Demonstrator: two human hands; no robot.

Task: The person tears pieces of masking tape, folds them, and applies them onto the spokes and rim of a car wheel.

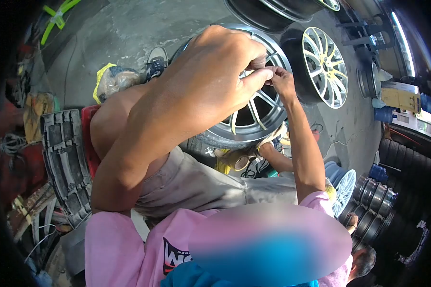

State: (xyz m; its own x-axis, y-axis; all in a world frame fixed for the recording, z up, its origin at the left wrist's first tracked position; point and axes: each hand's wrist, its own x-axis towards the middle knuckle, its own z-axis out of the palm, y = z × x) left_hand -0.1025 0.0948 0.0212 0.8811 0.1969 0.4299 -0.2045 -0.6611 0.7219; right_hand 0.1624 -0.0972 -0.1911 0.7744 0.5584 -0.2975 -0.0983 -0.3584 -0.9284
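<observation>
My left hand (232,64) is closed over the upper part of a silver multi-spoke wheel (277,122), its thumb and fingers pinched together. Fingertips of my right hand (283,85) meet the left thumb in a pinch. Whatever lies between them is too small to make out. Narrow strips of yellowish tape (234,122) stick to the lower spokes. My left hand and forearm hide much of the wheel's left side. Below the wheel, near my legs, lies a roll of tape (239,163).
A white-and-yellow spoked wheel (325,67) stands to the right, and a dark rim (258,14) is at the top. A plastic bag (119,81) lies left beside a shoe (156,62). Stacked rims (373,201) and another person (361,263) are at the lower right.
</observation>
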